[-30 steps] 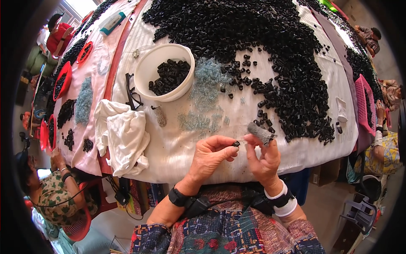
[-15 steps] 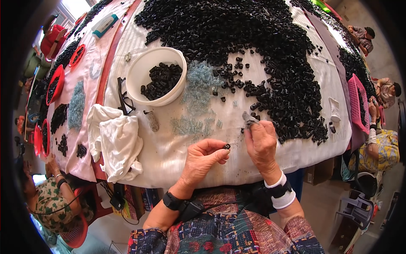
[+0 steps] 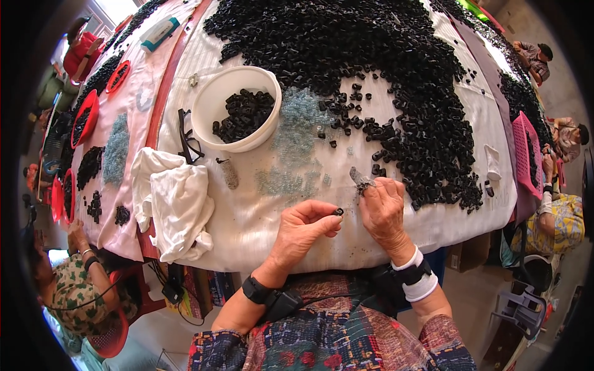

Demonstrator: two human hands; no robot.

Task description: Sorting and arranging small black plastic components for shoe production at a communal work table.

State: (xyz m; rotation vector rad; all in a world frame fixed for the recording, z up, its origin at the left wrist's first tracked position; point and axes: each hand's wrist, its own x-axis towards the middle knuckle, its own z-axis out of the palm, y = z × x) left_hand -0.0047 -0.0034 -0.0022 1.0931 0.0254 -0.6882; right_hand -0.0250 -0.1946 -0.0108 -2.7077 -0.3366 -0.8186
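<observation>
Right of the white bowl (image 3: 208,104), a black bit (image 3: 338,211) pinched by the left hand (image 3: 300,230) might, held loosely, be dropped; the right hand's (image 3: 385,215) grip can't be told.

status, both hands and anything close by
Left hand: pinching small black part. Right hand: grey fabric at fingertips, apart from that part. Black pile beyond right hand.

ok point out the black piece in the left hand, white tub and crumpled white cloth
Held black piece (image 3: 338,211), head view: its visible end
White tub (image 3: 207,104), head view: bare inner wall
Crumpled white cloth (image 3: 176,201), head view: middle of folds
</observation>
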